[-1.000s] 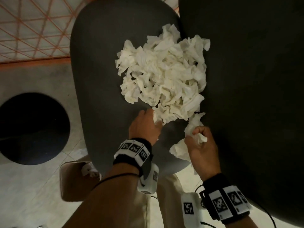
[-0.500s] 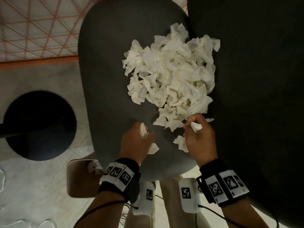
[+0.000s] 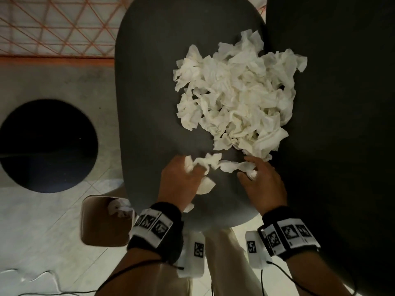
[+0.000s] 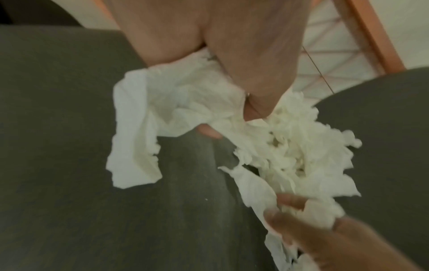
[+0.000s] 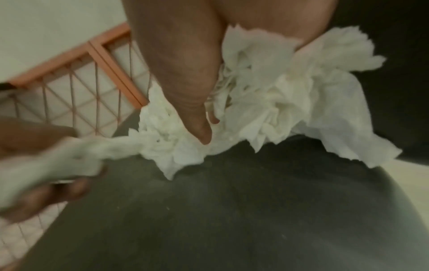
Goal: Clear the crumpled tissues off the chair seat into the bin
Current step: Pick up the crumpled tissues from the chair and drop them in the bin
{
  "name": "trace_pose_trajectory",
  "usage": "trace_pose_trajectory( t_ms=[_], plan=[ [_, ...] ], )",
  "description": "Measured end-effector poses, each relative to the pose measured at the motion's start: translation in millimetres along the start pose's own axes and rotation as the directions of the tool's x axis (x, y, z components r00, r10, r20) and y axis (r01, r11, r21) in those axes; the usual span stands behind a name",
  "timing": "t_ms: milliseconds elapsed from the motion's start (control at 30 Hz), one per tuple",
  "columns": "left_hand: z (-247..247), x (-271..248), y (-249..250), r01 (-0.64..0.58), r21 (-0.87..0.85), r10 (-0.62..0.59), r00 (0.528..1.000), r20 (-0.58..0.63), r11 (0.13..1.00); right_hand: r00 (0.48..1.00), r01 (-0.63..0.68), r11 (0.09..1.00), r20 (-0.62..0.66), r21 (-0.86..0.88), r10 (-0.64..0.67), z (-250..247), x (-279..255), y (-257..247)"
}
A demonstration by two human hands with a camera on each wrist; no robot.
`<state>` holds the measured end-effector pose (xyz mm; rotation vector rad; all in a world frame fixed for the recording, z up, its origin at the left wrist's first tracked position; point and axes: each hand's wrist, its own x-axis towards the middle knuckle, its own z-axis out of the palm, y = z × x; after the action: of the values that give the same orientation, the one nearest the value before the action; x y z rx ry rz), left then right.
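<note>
A heap of crumpled white tissues [image 3: 235,99] lies on the grey chair seat [image 3: 149,103], toward the backrest. My left hand [image 3: 192,167] grips a wad of tissues [image 4: 185,102] at the heap's near edge, and loose ends hang below the palm. My right hand [image 3: 250,167] pinches more tissue [image 5: 267,102] beside it, touching the heap's edge. A twisted strip of tissue [image 3: 230,165] stretches between the two hands. The brown bin [image 3: 96,227] stands on the floor under the seat's near left corner, with a tissue [image 3: 119,207] inside.
The dark backrest [image 3: 331,124] rises along the right of the seat. On the floor to the left is a round black disc [image 3: 47,146]. An orange lattice frame [image 3: 53,28] stands behind it. Cables trail from my wrists over the pale tiles.
My left hand pulled tissues off the heap's near edge and now holds them. My right hand has kept its tissue. A tissue strip now spans the two hands.
</note>
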<state>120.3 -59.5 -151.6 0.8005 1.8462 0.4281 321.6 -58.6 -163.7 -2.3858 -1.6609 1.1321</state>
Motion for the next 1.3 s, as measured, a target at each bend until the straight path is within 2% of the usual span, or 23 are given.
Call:
trace_pose_trajectory(
  t_ms=[133, 233, 300, 433, 500, 600, 700, 800, 867, 1000, 1100, 1167, 1300],
  plan=[
    [-32.9, -20.5, -36.6, 0.026, 0.063, -0.021, 0.997, -0.076, 0.998, 0.997, -0.02, 0.991, 0.068, -0.135, 0.029, 13.8, 3.7, 5.0],
    [-50.7, -34.3, -62.2, 0.013, -0.033, -0.018, 0.989, -0.148, 0.999, 0.997, -0.001, 0.982, 0.07, -0.186, 0.014, 23.6, 2.2, 4.6],
    [-59.5, -43.6, -76.8, 0.063, -0.143, -0.085, 0.984, -0.155, 0.988, 0.999, 0.015, 0.978, 0.044, -0.208, -0.006, 27.4, -0.6, 0.0],
    [-74.9, -62.7, -100.6, 0.143, -0.348, -0.229, 0.948, -0.219, 0.926, 0.998, 0.062, 0.996, -0.003, -0.063, -0.063, 29.2, -18.8, -22.2],
    [-83.4, -72.0, -113.2, 0.179, -0.416, -0.304, 0.918, -0.257, 0.892, 0.999, 0.045, 0.999, 0.018, 0.007, -0.045, 29.4, -33.2, -41.6],
    [-93.7, -86.3, -138.7, 0.21, -0.47, -0.359, 0.899, -0.252, 0.857, 0.996, 0.042, 0.994, 0.069, 0.096, -0.049, 33.8, -57.6, -77.2],
    [-106.3, -96.3, -165.2, 0.253, -0.478, -0.41, 0.875, -0.259, 0.841, 0.982, 0.095, 0.99, 0.154, 0.104, -0.11, 49.4, -78.8, -111.8],
    [-114.7, -99.8, -198.1, 0.361, -0.396, -0.485, 0.831, -0.274, 0.844, 0.935, 0.204, 0.968, 0.265, 0.143, -0.236, 84.8, -93.7, -134.8],
    [-117.4, -99.5, -231.3, 0.459, -0.337, -0.552, 0.787, -0.275, 0.822, 0.888, 0.228, 0.95, 0.353, 0.215, -0.294, 114.3, -106.0, -147.6],
    [-123.4, -106.2, -278.7, 0.486, -0.384, -0.601, 0.749, -0.281, 0.785, 0.723, 0.325, 0.893, 0.526, 0.312, -0.447, 179.1, -137.8, -170.7],
    [-128.5, -108.3, -304.5, 0.448, -0.468, -0.61, 0.74, -0.284, 0.762, 0.606, 0.308, 0.891, 0.652, 0.335, -0.455, 232.0, -156.9, -173.5],
    [-130.6, -104.0, -325.4, 0.429, -0.499, -0.614, 0.731, -0.297, 0.753, 0.583, 0.298, 0.902, 0.688, 0.313, -0.432, 267.4, -162.9, -171.3],
    [-132.4, -90.2, -359.9, 0.391, -0.52, -0.603, 0.724, -0.336, 0.759, 0.63, 0.186, 0.97, 0.739, 0.155, -0.239, 334.4, -151.7, -167.9]
  ],
)
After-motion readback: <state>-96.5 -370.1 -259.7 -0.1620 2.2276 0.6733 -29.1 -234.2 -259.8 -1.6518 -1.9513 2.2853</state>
